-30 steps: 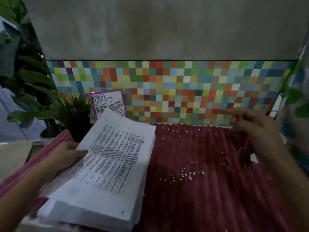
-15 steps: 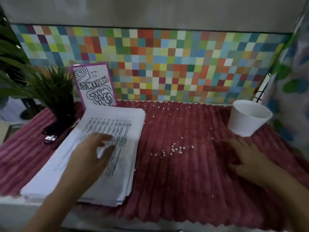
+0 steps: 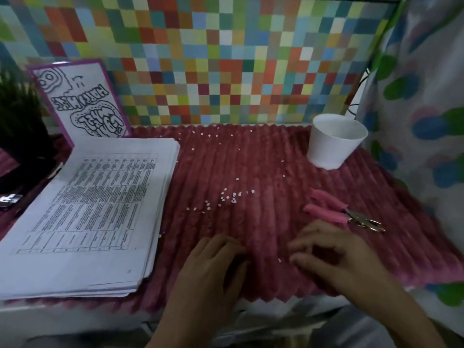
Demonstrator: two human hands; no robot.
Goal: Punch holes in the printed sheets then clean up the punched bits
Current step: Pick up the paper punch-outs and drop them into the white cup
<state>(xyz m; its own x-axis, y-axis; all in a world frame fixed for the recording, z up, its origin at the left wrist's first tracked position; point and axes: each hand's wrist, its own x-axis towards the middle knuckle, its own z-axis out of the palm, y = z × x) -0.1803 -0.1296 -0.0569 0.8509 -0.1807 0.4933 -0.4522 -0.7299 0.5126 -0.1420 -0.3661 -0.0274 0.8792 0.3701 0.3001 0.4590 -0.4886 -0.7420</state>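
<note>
Step in hand: cleanup. Punching is looking finished (my judgement only): the sheets (image 3: 88, 214) are lying stacked at the left of the tabletop (image 3: 50, 312), and the punch (image 3: 336, 212) is lying untouched on the cloth (image 3: 251, 159), just beyond my right grip (image 3: 334, 254).

The bits (image 3: 231, 197) are lying scattered over the cloth. The main cluster is sitting mid-cloth, ahead of both grips. A thin scatter is lying near the wall (image 3: 226, 59), and one is lying between the grips. The cup (image 3: 336, 141) is standing upright at the back right, well apart from the cluster (probably the bin for them).

Left grip (image 3: 213, 262): released, fingers bending down onto the cloth, holding nothing I can see.
Right grip: fingers loosely curling over the cloth, blurred. I cannot tell whether it is pinching anything.

Next move, as I am judging it: gathering the bits into one heap, then carrying them to the cup. The ribbed pile is likely trapping them in its grooves, so I am planning to work along the ribs with a light touch, not across.
</note>
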